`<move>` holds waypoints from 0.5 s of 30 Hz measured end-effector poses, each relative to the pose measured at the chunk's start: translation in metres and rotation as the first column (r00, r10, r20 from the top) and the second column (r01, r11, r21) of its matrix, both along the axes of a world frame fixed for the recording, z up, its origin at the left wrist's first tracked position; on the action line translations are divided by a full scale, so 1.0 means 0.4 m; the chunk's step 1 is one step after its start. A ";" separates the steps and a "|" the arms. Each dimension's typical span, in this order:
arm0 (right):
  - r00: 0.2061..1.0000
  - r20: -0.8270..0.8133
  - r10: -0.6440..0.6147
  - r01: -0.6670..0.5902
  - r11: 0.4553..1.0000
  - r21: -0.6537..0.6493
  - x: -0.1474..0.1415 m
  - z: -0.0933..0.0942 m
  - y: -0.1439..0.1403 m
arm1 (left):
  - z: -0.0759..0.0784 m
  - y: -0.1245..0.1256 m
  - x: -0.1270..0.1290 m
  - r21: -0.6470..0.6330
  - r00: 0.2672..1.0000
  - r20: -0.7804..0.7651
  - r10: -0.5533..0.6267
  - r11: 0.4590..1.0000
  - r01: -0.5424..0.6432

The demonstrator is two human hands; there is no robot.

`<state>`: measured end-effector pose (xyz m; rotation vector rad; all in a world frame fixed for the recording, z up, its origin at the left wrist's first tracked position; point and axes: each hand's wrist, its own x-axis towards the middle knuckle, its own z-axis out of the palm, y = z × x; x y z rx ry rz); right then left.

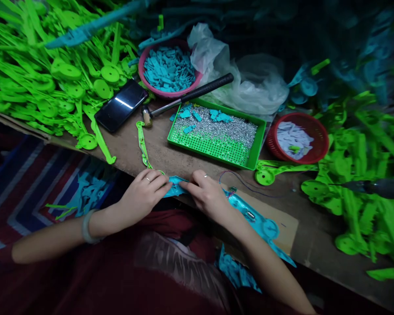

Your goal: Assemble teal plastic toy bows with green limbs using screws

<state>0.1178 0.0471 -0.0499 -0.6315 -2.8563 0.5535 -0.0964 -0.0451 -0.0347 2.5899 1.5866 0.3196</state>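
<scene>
From the head camera, the left hand (146, 192) and the right hand (206, 192) meet at the near edge of the wooden table (184, 159), both closed around one end of a long blue plastic piece (249, 214). The fingertips of each hand pinch that end from opposite sides, thumbs tucked under, so the piece is steadied between them; whether a smaller part is caught in the pinch cannot be told. The rest of the blue piece runs off to the right along the table edge, lying over a sheet of cardboard (287, 229), which likely serves as a work pad. Thin wires (239, 181) trail from beside the right hand across the table. Just beyond the hands sits a green tray (213, 151) filled with small metal pins and a few blue bits, probably kept there for easy reach. A hammer (187, 96) lies across the tray's far corner, its head near a dark phone (121, 110). Behind are a pink bowl (157, 89) of blue parts and, to the right, a red basket (318, 135) of pale ones. Heaps of green plastic parts (36, 78) fill both sides of the table, and a crumpled clear bag (249, 83) lies behind the tray.
</scene>
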 end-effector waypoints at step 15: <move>0.999 -0.037 0.039 -0.027 0.959 0.283 0.088 0.004 -0.007 | 0.044 0.056 0.001 -0.136 0.959 -0.172 -0.227 0.969 0.205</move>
